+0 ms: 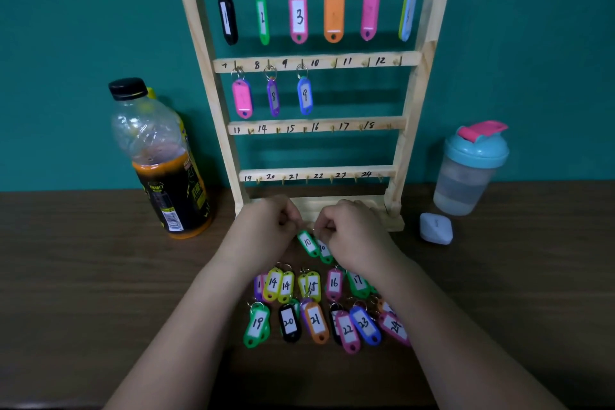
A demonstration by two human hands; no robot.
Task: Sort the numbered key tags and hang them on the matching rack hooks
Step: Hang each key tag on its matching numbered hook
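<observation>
Left hand (pixel 266 226) and right hand (pixel 349 233) pinch green 10 tags (pixel 307 243) at the rack (pixel 412 100) base.
Fingers curled on the ring end, knuckles up, tags low over the table (pixel 100 260). Hooks 1–9 filled. Bottle (pixel 159 160) about half full of orange liquid; shaker cup (pixel 466 173) has pale liquid at the bottom.

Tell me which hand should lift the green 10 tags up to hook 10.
Right, probably. The right hand sits almost straight below hook 10, while the left hand lies farther left. Both hands pinch at the green 10 tags.
</observation>
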